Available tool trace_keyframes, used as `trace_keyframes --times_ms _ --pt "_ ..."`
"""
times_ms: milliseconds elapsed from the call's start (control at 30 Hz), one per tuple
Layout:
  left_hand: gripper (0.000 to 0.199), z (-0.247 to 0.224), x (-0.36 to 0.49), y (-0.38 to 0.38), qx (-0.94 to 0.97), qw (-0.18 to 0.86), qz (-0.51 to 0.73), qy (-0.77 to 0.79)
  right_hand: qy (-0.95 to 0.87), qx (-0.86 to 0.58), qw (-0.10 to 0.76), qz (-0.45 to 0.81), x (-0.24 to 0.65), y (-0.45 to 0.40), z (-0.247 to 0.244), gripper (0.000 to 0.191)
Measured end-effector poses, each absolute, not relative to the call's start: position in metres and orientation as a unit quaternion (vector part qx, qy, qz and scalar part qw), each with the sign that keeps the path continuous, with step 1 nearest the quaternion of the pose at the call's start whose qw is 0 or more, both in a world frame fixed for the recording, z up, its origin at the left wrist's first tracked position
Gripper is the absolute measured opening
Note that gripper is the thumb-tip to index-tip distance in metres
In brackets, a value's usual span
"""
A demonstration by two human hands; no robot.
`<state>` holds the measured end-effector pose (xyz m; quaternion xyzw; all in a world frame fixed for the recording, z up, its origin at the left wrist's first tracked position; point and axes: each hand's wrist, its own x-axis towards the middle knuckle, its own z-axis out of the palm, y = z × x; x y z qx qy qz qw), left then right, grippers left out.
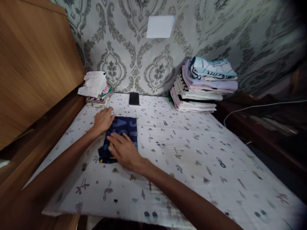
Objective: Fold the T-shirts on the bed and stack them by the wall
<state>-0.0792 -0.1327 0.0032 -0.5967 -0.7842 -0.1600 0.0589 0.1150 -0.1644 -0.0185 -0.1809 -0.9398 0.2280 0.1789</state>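
A folded navy blue garment (127, 126) with a lighter blue pattern and a bit of yellow lies flat on the patterned white sheet (182, 172). My right hand (124, 151) rests on its lower middle, fingers stretched out and slightly apart. At the garment's upper left edge is my left hand (103, 119), with its fingers extended and its palm down. It touches or nearly touches the cloth. Some of the garment's lower part is covered by my right hand.
Against the wall at the right stands a tall stack of folded clothes (199, 92). A smaller clothes pile (96, 88) sits at the far left, beside a wooden panel (35, 64). Between them lies a flat black object (134, 98). A white cable (263, 105) runs along the right side.
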Motion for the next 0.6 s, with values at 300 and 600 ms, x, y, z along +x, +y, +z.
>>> trace_keyframes --times_ms 300,600 --pt "0.054 -0.042 -0.036 -0.16 -0.767 -0.093 -0.165 -0.614 -0.915 -0.266 0.159 0.258 0.107 -0.068 -0.025 0.045" --pt "0.067 -0.043 -0.025 -0.185 -0.783 -0.061 -0.115 -0.608 -0.926 -0.276 0.099 0.238 0.103 -0.069 -0.037 0.053"
